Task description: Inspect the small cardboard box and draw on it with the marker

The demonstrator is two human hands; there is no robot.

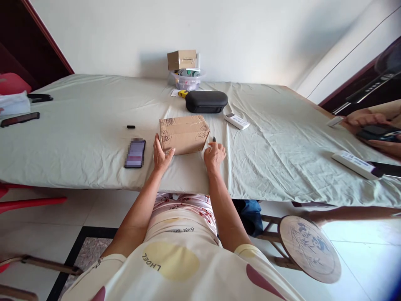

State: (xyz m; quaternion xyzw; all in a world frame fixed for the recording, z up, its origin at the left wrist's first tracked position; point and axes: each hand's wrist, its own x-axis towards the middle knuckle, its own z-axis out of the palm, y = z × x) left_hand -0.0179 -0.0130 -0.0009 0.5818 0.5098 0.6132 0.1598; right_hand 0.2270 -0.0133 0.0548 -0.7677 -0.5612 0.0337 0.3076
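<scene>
A cardboard box point(184, 134) with black scribbles near its corners sits in front of me on the cloth-covered table. My left hand point(162, 156) grips its lower left corner, fingers along the side and thumb on the front. Close to the box's right side, my right hand point(214, 155) is closed around a black marker point(214, 139), whose dark end sticks up past the fingers. On the cloth to the left lies a small black cap point(130, 126). Nearer me is a phone point(135, 154) with its screen lit and blurred.
Behind the box lie a black hard case point(206, 101) and a white-and-grey device point(237, 121). A clear tub point(188, 79) and a smaller carton point(181, 59) stand by the wall. At right, another person's hands point(372, 121) hold a dark device. A round stool point(308, 248) is below.
</scene>
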